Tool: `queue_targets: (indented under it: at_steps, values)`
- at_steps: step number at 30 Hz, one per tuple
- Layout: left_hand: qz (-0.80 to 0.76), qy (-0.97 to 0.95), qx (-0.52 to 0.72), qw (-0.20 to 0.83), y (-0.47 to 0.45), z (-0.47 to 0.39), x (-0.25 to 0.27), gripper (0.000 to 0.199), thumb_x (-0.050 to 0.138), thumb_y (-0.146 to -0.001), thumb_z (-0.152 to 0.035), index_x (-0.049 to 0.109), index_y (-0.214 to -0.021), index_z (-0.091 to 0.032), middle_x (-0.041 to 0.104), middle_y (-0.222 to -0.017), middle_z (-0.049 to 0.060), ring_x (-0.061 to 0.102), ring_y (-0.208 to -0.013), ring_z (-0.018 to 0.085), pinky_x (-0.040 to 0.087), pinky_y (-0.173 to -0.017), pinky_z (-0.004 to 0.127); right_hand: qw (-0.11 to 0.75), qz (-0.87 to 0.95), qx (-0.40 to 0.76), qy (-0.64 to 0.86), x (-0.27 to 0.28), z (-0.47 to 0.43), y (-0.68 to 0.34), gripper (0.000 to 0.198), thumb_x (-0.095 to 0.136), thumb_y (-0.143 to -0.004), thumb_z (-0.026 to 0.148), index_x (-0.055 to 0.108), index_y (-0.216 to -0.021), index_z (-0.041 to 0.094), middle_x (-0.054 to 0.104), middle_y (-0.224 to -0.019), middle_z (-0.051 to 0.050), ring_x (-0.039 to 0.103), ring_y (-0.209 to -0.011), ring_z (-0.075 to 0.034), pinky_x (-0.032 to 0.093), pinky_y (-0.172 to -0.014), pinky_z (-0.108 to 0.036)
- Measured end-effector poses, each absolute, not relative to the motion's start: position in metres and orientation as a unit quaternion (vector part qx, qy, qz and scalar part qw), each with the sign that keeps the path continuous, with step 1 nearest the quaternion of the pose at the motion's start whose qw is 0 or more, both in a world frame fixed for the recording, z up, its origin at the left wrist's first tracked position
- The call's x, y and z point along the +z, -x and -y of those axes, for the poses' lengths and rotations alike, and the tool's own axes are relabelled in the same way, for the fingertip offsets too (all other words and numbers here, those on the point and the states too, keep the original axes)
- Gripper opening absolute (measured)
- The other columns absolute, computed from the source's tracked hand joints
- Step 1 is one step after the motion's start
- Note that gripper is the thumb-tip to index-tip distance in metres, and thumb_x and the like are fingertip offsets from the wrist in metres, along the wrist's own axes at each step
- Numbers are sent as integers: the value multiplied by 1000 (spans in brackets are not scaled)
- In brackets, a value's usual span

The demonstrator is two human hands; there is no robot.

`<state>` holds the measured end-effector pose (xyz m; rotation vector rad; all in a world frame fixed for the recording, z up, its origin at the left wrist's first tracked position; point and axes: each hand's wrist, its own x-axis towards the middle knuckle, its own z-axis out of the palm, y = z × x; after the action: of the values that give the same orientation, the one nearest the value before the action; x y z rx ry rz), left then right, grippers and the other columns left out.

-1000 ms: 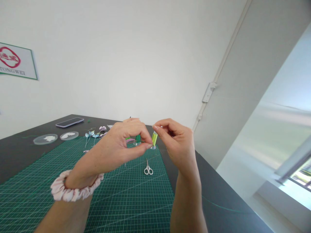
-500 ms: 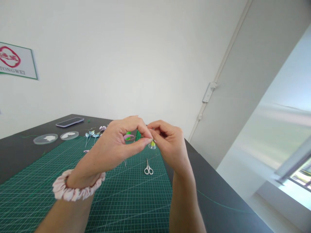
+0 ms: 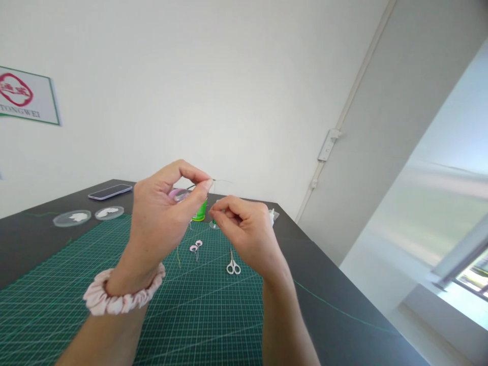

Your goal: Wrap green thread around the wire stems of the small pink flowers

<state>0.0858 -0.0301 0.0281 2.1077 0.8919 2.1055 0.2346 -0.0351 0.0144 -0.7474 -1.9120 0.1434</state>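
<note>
Thin wire point(image 3: 221, 181) is pinched between the left hand point(image 3: 163, 213) fingertips, raised above the green mat point(image 3: 190, 305) for threading; the right hand point(image 3: 244, 229) is closed, its contents hidden, near the scissors point(image 3: 232, 265).

Plain white wall point(image 3: 213, 76) behind the hands, w/ a red-and-green sign point(image 3: 25, 101) far left of them. Dark bench point(image 3: 343, 325) below, green cutting mat point(image 3: 202, 310) on top. Right of the hands: grey door point(image 3: 404, 117) w/ white conduit point(image 3: 345, 114) along its edge, bright window point(image 3: 463, 264) lower right.
</note>
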Motion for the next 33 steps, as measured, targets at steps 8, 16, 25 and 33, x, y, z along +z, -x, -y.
queue_targets:
  at_steps: [8, 16, 25, 33]
  values:
    - [-346, -665, 647, -142, -92, 30, 28, 14, 51, -90, -23, 57, -77, -24, 67, -77, -3, 61, -81, 18, 46, -77, 37, 522, 799, -15, 298, 19, 53, -235, 18, 56, -87, 12, 62, -71, 17, 48, -54, 7, 37, -47, -6, 31, -48, -20]
    - [-335, -692, 598, -226, -93, 25, 28, 17, 48, -92, -22, 53, -76, -26, 67, -76, -4, 61, -81, 19, 33, -105, 50, 550, 776, -58, 305, 22, 63, -237, 20, 56, -85, 7, 63, -70, 18, 56, -57, 5, 41, -48, -7, 32, -46, -20]
    - [-300, -736, 558, -240, -92, 21, 24, 15, 52, -89, -17, 56, -79, -28, 68, -75, -5, 61, -78, 19, 30, -105, 53, 575, 747, -83, 324, 23, 64, -243, 18, 60, -86, 12, 66, -71, 19, 57, -56, 5, 44, -48, -7, 35, -47, -21]
    - [-280, -763, 533, -237, -92, 22, 21, 16, 52, -88, -15, 56, -78, -25, 67, -74, -3, 60, -79, 19, 30, -104, 52, 590, 735, -88, 323, 23, 64, -243, 16, 62, -84, 9, 69, -74, 19, 61, -58, 4, 45, -48, -7, 37, -48, -21]
